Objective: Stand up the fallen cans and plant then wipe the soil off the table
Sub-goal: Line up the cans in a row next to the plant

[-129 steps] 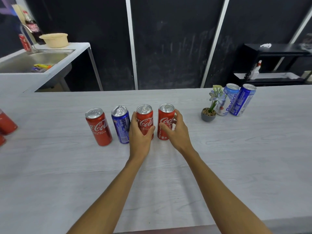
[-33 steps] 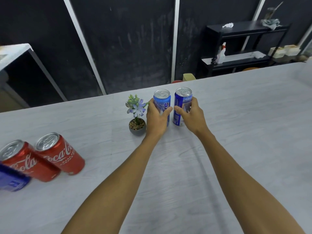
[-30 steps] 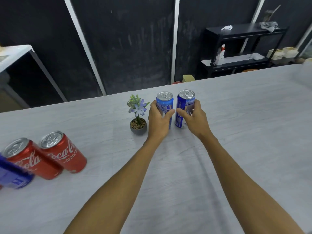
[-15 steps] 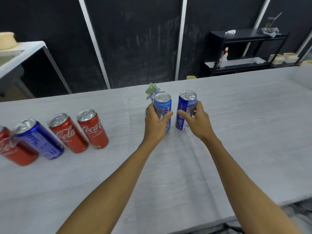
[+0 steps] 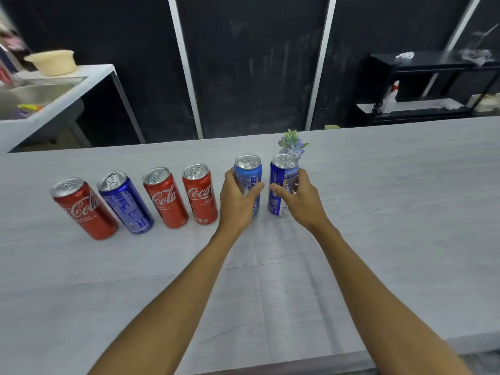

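1. Since half a second ago, the two held cans have slid left along the desk (image 5: 405,212) and now close the right end of the can row. The plant (image 5: 293,143) then showed behind the light blue can (image 5: 250,173). It now shows behind the dark blue can (image 5: 280,190).
2. The left hand (image 5: 238,203) grips the light blue can, with the thumb across its near face and the fingers round its left side. The can stands upright on the desk.
3. The right hand (image 5: 301,201) holds the dark blue can, thumb on the near face and fingers curled round the right side. This can is also upright, just beside the light blue one with a narrow gap between them.
4. Only the plant's green and lilac top is visible, just beyond the dark blue can; its pot is hidden.
5. Left of the left hand, four more cans stand in line: first red can (image 5: 200,194), second red can (image 5: 165,197), royal blue can (image 5: 125,203), third red can (image 5: 84,209).
6. At the far left is a white counter (image 5: 89,77) with a cream bowl (image 5: 51,62). At the far right is a black shelf (image 5: 433,60) holding a spray bottle (image 5: 391,97).
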Demonstrator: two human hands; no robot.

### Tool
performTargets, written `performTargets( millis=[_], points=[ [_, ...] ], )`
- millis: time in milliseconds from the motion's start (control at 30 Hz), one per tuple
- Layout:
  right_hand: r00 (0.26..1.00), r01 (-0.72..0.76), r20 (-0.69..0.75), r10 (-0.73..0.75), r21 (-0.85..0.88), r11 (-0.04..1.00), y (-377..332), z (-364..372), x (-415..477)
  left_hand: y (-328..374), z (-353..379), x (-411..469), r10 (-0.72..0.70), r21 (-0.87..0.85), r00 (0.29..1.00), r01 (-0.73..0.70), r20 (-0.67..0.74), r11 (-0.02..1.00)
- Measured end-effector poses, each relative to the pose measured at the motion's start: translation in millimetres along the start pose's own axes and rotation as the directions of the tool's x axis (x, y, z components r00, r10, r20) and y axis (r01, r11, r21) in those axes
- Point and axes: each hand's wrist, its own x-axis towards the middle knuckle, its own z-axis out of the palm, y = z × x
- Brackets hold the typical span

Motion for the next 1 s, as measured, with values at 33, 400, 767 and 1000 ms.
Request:
performTargets(
  millis=[33, 400, 767, 1000],
  points=[
    [1.0, -0.002, 0.006, 0.002, 0.002, 1.0, -0.2, 3.5, -0.6, -1.6, -2.6, -0.1, 0.0, 0.001, 1.0, 0.0, 0.0, 1.0],
    [1.0, 0.0, 0.015, 0.0, -0.005, 1.0, 0.3, 19.8, -3.1, -12.8, -17.1, -3.1, -0.03, 0.008, 0.999, 0.03, -0.025, 1.0],
    [1.0, 0.025, -0.009, -0.026, -0.014, 1.0, 3.3, 27.9, -2.7, -20.6, -19.2, 0.3, -0.021, 0.032, 1.0, 0.021, -0.011, 0.999],
    [1.0, 0.027, -0.012, -0.027, 0.0, 1.0, 3.0, 30.0, -5.6, -23.4, -19.3, -3.2, 0.013, 0.04, 1.0, -0.013, 0.004, 0.999]
  ],
)
